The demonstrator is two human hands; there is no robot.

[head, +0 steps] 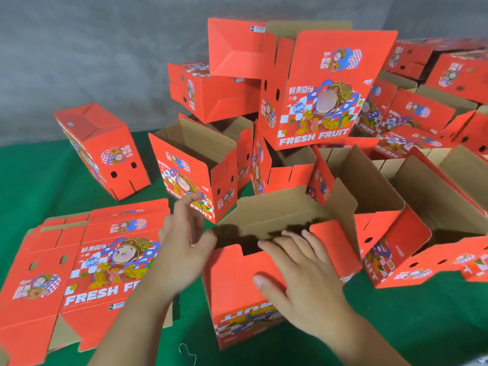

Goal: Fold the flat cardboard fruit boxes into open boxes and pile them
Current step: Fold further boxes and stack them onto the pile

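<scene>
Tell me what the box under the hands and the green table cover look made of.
Box under the hands: corrugated cardboard by the look, smooth red printed outside, plain brown inside with faint ribbing. Green table cover: seems a matte cloth or felt, no shine; the weave is too blurred to tell.

A rough grey wall [79,48] rises behind a surface covered in green cloth [39,175], evenly lit.

Bright, even light falls from above, with no glare on the red print. Both hands cast a soft dark shadow into the open box [277,225] under them. Boxes at the far right edge [459,62] smear with blur, and the wide lens bends lines near the borders.
</scene>
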